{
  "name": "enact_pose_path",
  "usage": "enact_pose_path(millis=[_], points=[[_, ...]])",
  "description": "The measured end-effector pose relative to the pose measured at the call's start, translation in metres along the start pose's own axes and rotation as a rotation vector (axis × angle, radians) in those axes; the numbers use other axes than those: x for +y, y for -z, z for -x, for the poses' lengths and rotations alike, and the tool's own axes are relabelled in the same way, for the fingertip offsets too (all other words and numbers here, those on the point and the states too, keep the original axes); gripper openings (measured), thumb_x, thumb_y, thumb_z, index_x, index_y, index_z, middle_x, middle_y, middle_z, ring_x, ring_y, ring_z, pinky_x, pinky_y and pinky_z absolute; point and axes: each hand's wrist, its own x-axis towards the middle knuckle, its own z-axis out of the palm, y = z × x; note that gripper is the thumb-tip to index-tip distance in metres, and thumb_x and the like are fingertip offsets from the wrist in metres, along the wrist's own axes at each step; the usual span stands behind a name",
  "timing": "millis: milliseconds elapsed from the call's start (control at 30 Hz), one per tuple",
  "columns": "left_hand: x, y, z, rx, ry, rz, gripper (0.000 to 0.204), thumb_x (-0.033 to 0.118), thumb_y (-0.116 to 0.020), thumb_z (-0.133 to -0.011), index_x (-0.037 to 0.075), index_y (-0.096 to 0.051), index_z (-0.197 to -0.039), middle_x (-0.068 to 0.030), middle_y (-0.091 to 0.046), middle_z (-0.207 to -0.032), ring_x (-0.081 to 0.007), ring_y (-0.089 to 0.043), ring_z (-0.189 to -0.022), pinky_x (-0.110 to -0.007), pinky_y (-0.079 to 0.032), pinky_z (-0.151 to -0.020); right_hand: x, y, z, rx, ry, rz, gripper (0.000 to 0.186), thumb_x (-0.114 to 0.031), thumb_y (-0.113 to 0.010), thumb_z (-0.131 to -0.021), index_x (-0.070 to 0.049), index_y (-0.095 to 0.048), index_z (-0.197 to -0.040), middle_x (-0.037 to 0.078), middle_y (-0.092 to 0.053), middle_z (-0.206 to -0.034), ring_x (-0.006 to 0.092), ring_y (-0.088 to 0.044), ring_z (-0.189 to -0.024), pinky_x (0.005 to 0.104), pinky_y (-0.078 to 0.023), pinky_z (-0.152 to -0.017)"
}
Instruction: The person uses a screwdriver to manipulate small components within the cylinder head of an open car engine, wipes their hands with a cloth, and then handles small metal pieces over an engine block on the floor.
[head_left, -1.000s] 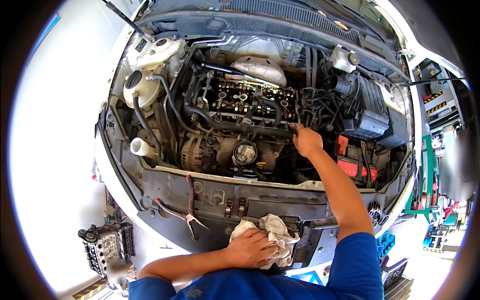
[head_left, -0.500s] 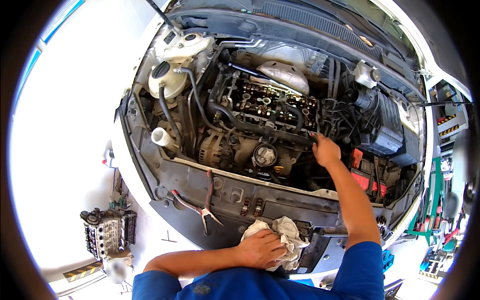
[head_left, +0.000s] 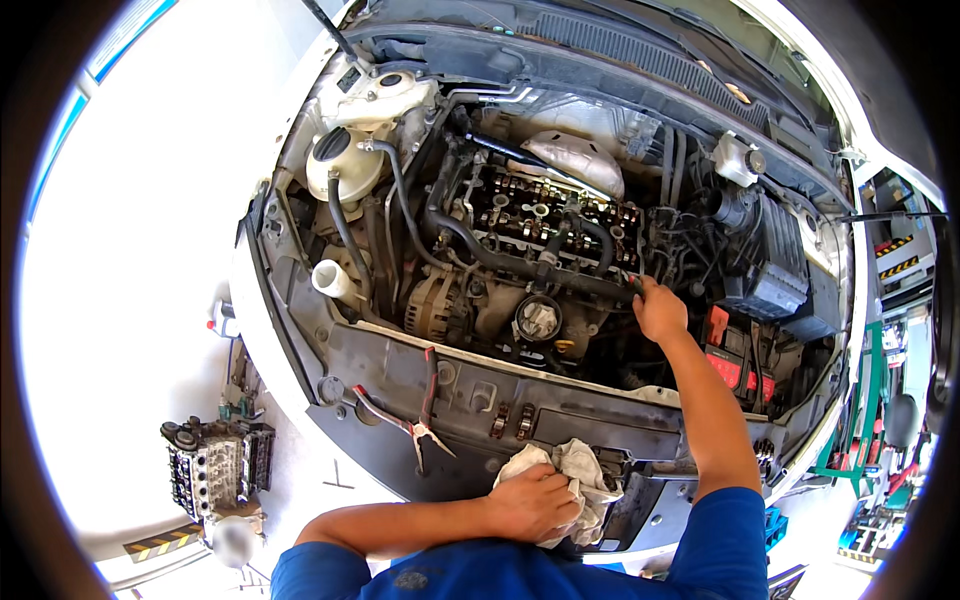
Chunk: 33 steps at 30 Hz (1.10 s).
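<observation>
My left hand (head_left: 535,503) is closed on a crumpled off-white rag (head_left: 590,485) at the front edge of the car. At the front right corner of the opened engine (head_left: 530,215), my right hand (head_left: 661,310) has its fingers curled together. A small bit of red shows by its fingertips, next to a black hose (head_left: 580,277); what the hand holds is too hidden to name. Red-handled pliers (head_left: 418,430) lie spread on the front panel, left of the rag. Between them and the rag sit two small dark metal parts (head_left: 513,421).
Around the engine are a coolant tank (head_left: 347,165), an open white filler neck (head_left: 332,278), an alternator (head_left: 434,305), a red-topped battery (head_left: 735,365) and a black air box (head_left: 770,270). A long dark bar (head_left: 520,155) lies across the engine's back. Another engine (head_left: 218,465) stands at left.
The scene has shifted slightly right and down in view. My left fingers, more spread over the rag before, are now bunched into it. My right hand stays at the same engine corner.
</observation>
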Motion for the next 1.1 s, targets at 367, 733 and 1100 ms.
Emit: enact_pose_path(millis=[367,733,1100], points=[[0.0,0.004,0.0,0.105,-0.03,-0.014,0.025,0.031,-0.069,-0.073,0.014,-0.058,-0.089,-0.0007,-0.053,-0.081,-0.0191,-0.056,-0.085,-0.034,-0.042,-0.084,0.0,-0.007,0.0,0.06,0.006,-0.007,0.037,-0.027,-0.056,-0.09,-0.01,-0.053,-0.122,0.02,-0.065,-0.104,0.0389,-0.064,-0.095,0.0472,-0.052,-0.082],[0.002,0.005,-0.001,0.057,-0.027,-0.022,0.028,0.031,-0.07,-0.072,0.013,-0.057,-0.088,-0.0017,-0.052,-0.081,-0.0203,-0.056,-0.085,-0.035,-0.042,-0.086,-0.004,0.011,-0.004,-0.1,0.003,0.056,0.042,-0.03,-0.056,-0.088,-0.009,-0.054,-0.125,0.018,-0.066,-0.108,0.037,-0.064,-0.097,0.0461,-0.051,-0.084],[0.006,0.003,0.013,0.064,-0.046,-0.116,0.028,0.032,-0.07,-0.073,0.013,-0.059,-0.09,-0.0023,-0.057,-0.092,-0.0211,-0.057,-0.089,-0.037,-0.041,-0.086,0.016,0.11,0.181,0.078,-0.111,-0.989,0.043,-0.023,-0.062,-0.091,-0.002,-0.055,-0.128,0.006,-0.066,-0.081,0.0109,-0.058,-0.063,0.0246,-0.044,-0.056]])
